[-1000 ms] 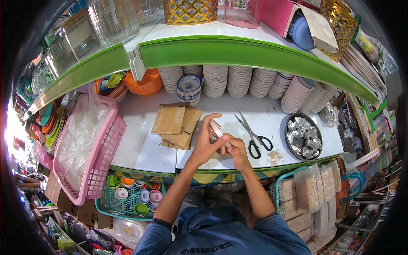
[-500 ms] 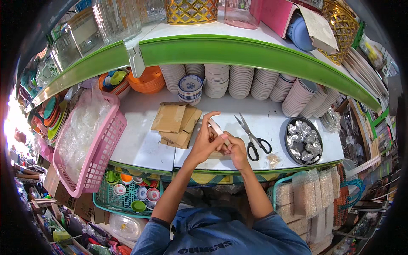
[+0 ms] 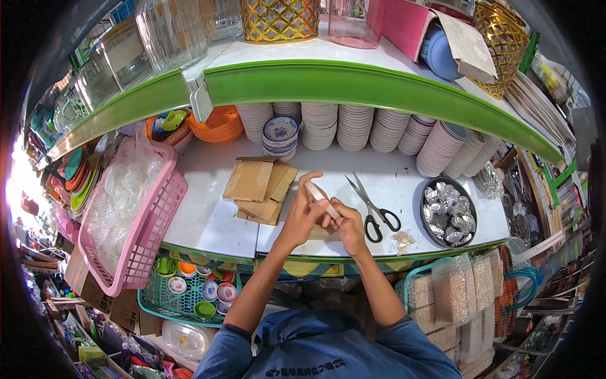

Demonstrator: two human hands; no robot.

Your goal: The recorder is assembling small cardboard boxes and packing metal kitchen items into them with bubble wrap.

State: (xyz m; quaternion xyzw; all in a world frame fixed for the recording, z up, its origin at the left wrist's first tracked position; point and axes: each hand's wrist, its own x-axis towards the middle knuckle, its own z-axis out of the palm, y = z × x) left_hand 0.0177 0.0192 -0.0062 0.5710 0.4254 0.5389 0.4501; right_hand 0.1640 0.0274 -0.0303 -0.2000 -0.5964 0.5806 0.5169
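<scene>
At the centre of the frame we work at a white shelf counter (image 3: 208,215) under a green-edged shelf (image 3: 353,79), both hands meeting over its front edge. Our left hand (image 3: 304,211) and right hand (image 3: 348,226) pinch a small pale roll (image 3: 315,191), apparently tape or paper; the fingers of both are closed on it, the left thumb and forefinger at its upper end, the right fingertips at its lower end. We judge it light, thin and easily creased, best held by its ends with a gentle pinch.

At left of the frame a pink plastic basket (image 3: 151,234) tilts over the counter's edge, filled with clear plastic bags (image 3: 120,196). Low at left, a teal basket (image 3: 183,302) holds small coloured cups. Stacks of white bowls (image 3: 353,126) line the back beneath the shelf. Flattened brown cardboard pieces (image 3: 255,186) lie just left of our hands. At right, a round black tray (image 3: 435,235) carries crumpled silver foil cups (image 3: 449,211). Black-handled scissors (image 3: 372,207) lie open between the tray and our right hand.
</scene>
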